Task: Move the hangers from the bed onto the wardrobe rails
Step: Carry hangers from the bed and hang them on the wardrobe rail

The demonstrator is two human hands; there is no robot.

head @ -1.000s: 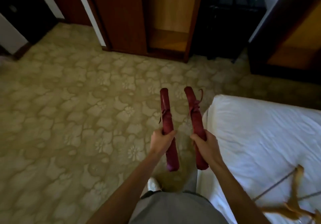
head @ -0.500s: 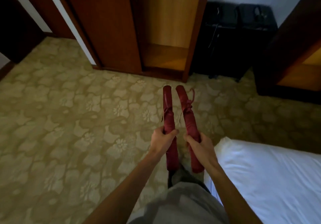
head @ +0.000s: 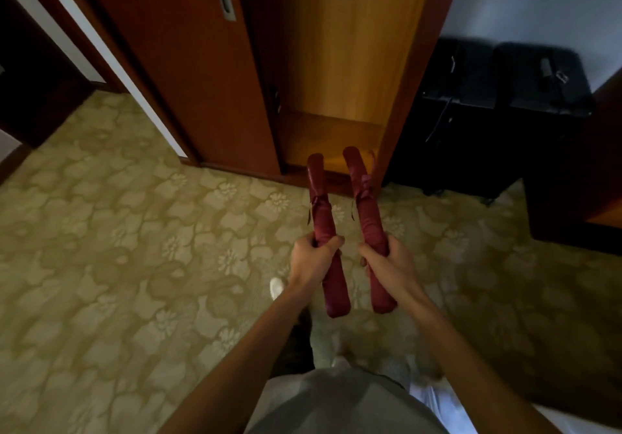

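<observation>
Hangers, one padded red one gripped in the left hand (head: 314,258) and one in the right hand (head: 387,262); no rail shows in the open wardrobe (head: 353,63) ahead, so hooking blind may drop one.

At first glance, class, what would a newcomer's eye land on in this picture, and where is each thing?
Dead centre, two padded red hangers stand out: the left hand grips the left hanger and the right hand grips the right hanger, side by side and apart. Straight ahead is the open wardrobe, its bright wooden inside showing. Below spreads the flowered carpet.
</observation>
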